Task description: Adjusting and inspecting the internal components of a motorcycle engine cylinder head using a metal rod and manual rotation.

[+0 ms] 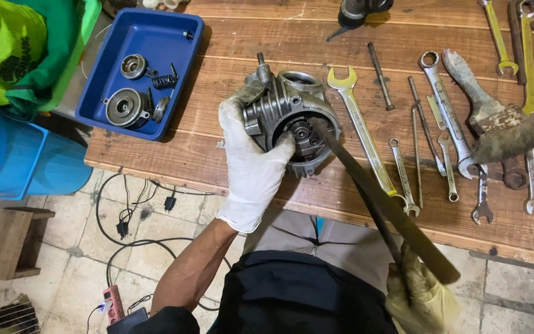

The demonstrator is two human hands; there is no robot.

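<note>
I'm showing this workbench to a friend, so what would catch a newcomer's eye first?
First, the finned grey metal engine part at centre, gripped by the white-gloved left hand while the right hand pokes a long dark flat bar into it. Next, the blue plastic tray upper left, and scattered spanners right.

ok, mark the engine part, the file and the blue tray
engine part (292, 114): head view, finned casing.
file (366, 185): head view, mid-blade.
blue tray (140, 37): head view, bare floor near top.

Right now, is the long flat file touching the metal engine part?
Touching. In the head view the file's tip rests inside the round opening of the engine part, against its inner hub. The left hand holds the part; the right hand holds the file.
</note>
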